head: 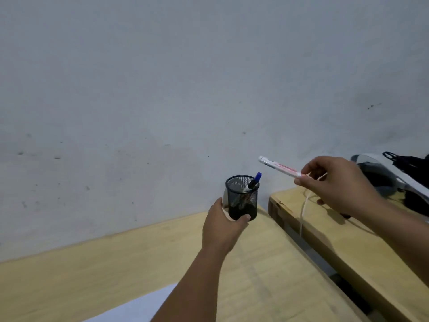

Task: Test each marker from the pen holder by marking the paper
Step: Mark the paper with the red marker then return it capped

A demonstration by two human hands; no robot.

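**Right hand holds a white marker up; left hand steadies the mesh holder**

My right hand (336, 184) is raised above the gap between the two desks, thumb and fingers pinched closed around one end of a white marker (279, 166) with red print on its barrel. The marker points up and to the left, its far end free in the air against the wall (162, 77). I cannot tell whether it is capped; the held end is hidden in my fingers.

My left hand (222, 225) is curled part-way round the base of the black mesh pen holder (242, 197), thumb at its front right, fingers wrapped behind its left side. The holder stands upright on the desk (92, 275), close to the wall and near the desk's right edge. Inside it a marker with a blue cap (254, 181) leans to the right, its cap above the rim. More dark shapes show through the mesh, too blurred to tell apart.

The paper (139, 307) lies at the bottom of the view, a white corner on the desk, partly covered by my left forearm and well apart from the holder.

To the right a narrow gap separates this desk from a second wooden table (336, 252). A thin white cord (303, 210) runs over that table's near corner, below my right hand. Farther right sit a grey-and-white object and something black, both cut by the frame edge. The left part of the desk is open wood.
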